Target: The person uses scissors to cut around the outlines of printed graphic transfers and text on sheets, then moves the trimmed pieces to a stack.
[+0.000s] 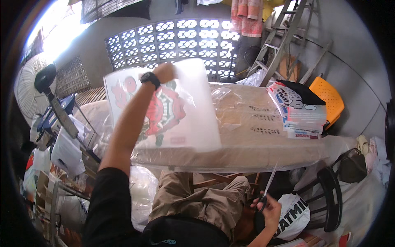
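Note:
My left hand [166,73], with a black watch on its wrist, grips the upper edge of a large printed sheet [201,119]. The fingertips are blurred. Pale and glossy, the sheet carries red and green cartoon figures and hangs tilted over the left part of the table, my forearm crossing in front of it. Low at the right, beside my lap, my right hand [268,209] is closed round the dark handles of a pair of scissors [270,180]. Their blades point up toward the table's near edge and look closed.
Clear plastic covers the brown table [247,142]. Several printed sheets [302,115] and a black piece [302,92] lie at its right end. Around it are an orange chair [327,96], a ladder [277,45], a fan [35,86] and a black stool [331,197].

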The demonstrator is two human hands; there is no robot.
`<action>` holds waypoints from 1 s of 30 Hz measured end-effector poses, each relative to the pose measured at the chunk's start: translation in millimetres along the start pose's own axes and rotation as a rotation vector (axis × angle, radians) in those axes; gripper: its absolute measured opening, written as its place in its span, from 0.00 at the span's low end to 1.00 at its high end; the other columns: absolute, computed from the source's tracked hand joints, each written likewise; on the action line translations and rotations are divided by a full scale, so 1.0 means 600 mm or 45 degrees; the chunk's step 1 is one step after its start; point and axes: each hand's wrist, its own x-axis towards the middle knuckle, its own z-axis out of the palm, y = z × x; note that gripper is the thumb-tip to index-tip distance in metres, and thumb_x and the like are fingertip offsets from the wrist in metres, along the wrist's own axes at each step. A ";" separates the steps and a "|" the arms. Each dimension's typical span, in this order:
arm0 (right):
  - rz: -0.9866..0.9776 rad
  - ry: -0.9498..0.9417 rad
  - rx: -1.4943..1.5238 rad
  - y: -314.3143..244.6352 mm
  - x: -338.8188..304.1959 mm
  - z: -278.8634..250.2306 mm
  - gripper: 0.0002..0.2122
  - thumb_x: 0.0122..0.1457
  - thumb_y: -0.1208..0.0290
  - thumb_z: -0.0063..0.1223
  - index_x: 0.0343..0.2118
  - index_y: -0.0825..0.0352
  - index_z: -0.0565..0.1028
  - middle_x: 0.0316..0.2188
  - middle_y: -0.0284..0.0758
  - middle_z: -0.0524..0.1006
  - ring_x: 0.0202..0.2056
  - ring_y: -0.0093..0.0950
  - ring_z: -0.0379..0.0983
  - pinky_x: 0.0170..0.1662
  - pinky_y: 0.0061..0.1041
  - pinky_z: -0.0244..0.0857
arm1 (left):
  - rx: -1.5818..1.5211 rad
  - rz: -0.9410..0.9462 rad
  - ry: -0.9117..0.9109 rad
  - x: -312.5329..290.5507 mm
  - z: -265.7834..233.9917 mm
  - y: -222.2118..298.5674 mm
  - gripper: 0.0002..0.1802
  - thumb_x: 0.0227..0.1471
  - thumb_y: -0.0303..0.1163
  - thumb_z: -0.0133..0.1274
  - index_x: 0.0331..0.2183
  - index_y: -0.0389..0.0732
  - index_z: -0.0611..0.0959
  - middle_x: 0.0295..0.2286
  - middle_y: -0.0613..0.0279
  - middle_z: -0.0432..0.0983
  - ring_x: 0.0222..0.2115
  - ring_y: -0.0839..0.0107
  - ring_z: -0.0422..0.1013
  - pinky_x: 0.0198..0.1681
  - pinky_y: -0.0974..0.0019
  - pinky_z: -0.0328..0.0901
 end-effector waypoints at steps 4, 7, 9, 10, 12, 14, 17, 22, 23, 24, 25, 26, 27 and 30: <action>0.186 0.088 0.158 0.036 -0.077 0.048 0.24 0.52 0.81 0.67 0.53 0.75 0.73 0.31 0.40 0.80 0.31 0.29 0.79 0.38 0.29 0.75 | 0.197 -0.051 0.289 -0.010 0.068 -0.034 0.31 0.53 0.44 0.61 0.57 0.51 0.74 0.44 0.53 0.80 0.44 0.51 0.77 0.49 0.49 0.70; 0.227 0.180 0.119 0.056 -0.092 0.062 0.24 0.52 0.81 0.66 0.52 0.77 0.72 0.29 0.40 0.79 0.28 0.29 0.78 0.35 0.29 0.75 | 0.130 -0.150 0.024 -0.081 0.118 0.043 0.32 0.52 0.49 0.61 0.53 0.41 0.78 0.51 0.49 0.75 0.52 0.49 0.70 0.54 0.49 0.65; 0.273 0.202 0.094 0.052 -0.093 0.077 0.24 0.53 0.80 0.65 0.53 0.77 0.72 0.28 0.41 0.78 0.26 0.30 0.76 0.31 0.28 0.75 | -0.028 -0.257 -0.046 -0.212 0.124 0.170 0.36 0.50 0.56 0.62 0.54 0.45 0.78 0.55 0.47 0.70 0.54 0.47 0.69 0.55 0.47 0.64; 0.204 0.027 0.101 0.071 -0.086 0.082 0.24 0.53 0.78 0.66 0.52 0.77 0.72 0.29 0.41 0.78 0.25 0.28 0.75 0.29 0.27 0.74 | -0.036 -0.362 -0.085 -0.300 0.121 0.220 0.37 0.51 0.57 0.61 0.57 0.46 0.76 0.58 0.45 0.66 0.57 0.45 0.65 0.59 0.45 0.60; 0.255 -0.309 0.251 0.048 -0.053 0.140 0.32 0.57 0.52 0.65 0.56 0.73 0.70 0.31 0.36 0.78 0.29 0.24 0.77 0.34 0.23 0.73 | -0.037 -0.447 -0.079 -0.369 0.130 0.241 0.41 0.52 0.61 0.57 0.60 0.47 0.73 0.61 0.40 0.60 0.61 0.39 0.58 0.63 0.42 0.54; 0.218 -0.598 0.156 0.029 -0.012 0.200 0.34 0.57 0.48 0.64 0.56 0.72 0.69 0.30 0.35 0.77 0.28 0.22 0.76 0.32 0.20 0.70 | -0.051 -0.467 -0.052 -0.422 0.166 0.248 0.45 0.52 0.68 0.52 0.61 0.48 0.72 0.63 0.37 0.56 0.64 0.34 0.52 0.65 0.39 0.49; 0.503 -0.819 0.127 0.006 0.016 0.252 0.28 0.60 0.51 0.61 0.52 0.72 0.70 0.29 0.34 0.76 0.28 0.22 0.77 0.30 0.19 0.69 | -0.286 -0.339 -0.149 -0.419 0.136 0.209 0.44 0.55 0.66 0.50 0.64 0.49 0.68 0.66 0.41 0.52 0.67 0.39 0.45 0.68 0.39 0.41; 0.603 -0.711 0.057 -0.030 0.030 0.297 0.19 0.67 0.59 0.53 0.48 0.72 0.71 0.27 0.33 0.76 0.28 0.23 0.77 0.29 0.20 0.70 | -0.351 -0.434 -0.007 -0.404 0.147 0.231 0.42 0.56 0.65 0.49 0.63 0.49 0.69 0.66 0.42 0.52 0.67 0.39 0.45 0.69 0.41 0.40; 0.613 -0.692 0.089 -0.032 0.031 0.308 0.17 0.67 0.61 0.52 0.48 0.72 0.71 0.27 0.34 0.75 0.28 0.23 0.77 0.29 0.21 0.70 | -0.391 -0.478 0.078 -0.401 0.153 0.244 0.42 0.56 0.66 0.49 0.63 0.49 0.70 0.66 0.41 0.52 0.67 0.39 0.45 0.69 0.41 0.40; 0.598 -0.670 0.081 -0.029 0.033 0.318 0.17 0.67 0.61 0.52 0.48 0.73 0.71 0.26 0.34 0.75 0.27 0.22 0.77 0.29 0.21 0.70 | -0.381 -0.538 0.107 -0.395 0.155 0.260 0.41 0.56 0.65 0.49 0.62 0.49 0.71 0.65 0.41 0.53 0.67 0.40 0.45 0.69 0.41 0.40; 0.582 -0.645 0.072 -0.026 0.038 0.329 0.17 0.67 0.62 0.52 0.48 0.73 0.70 0.26 0.34 0.75 0.27 0.21 0.76 0.29 0.21 0.71 | -0.333 -0.568 0.063 -0.394 0.158 0.270 0.41 0.57 0.65 0.49 0.62 0.50 0.71 0.65 0.41 0.53 0.67 0.40 0.45 0.68 0.41 0.41; 0.558 -0.609 0.055 -0.024 0.044 0.336 0.17 0.67 0.63 0.53 0.48 0.74 0.70 0.26 0.34 0.75 0.27 0.20 0.76 0.29 0.21 0.71 | -0.292 -0.586 0.027 -0.386 0.162 0.280 0.41 0.57 0.64 0.49 0.63 0.50 0.71 0.65 0.41 0.53 0.67 0.40 0.45 0.68 0.41 0.41; 0.553 -0.567 0.047 -0.021 0.045 0.342 0.17 0.67 0.63 0.53 0.48 0.74 0.71 0.25 0.34 0.75 0.26 0.20 0.75 0.28 0.21 0.72 | -0.252 -0.602 -0.007 -0.384 0.166 0.288 0.40 0.57 0.64 0.50 0.63 0.50 0.71 0.65 0.41 0.53 0.67 0.40 0.46 0.68 0.41 0.41; 0.542 -0.467 0.028 -0.019 0.042 0.366 0.16 0.66 0.66 0.54 0.47 0.74 0.71 0.24 0.33 0.74 0.25 0.18 0.73 0.28 0.21 0.73 | -0.243 -0.624 -0.010 -0.402 0.155 0.305 0.40 0.56 0.63 0.51 0.63 0.51 0.71 0.65 0.43 0.54 0.67 0.39 0.46 0.68 0.41 0.41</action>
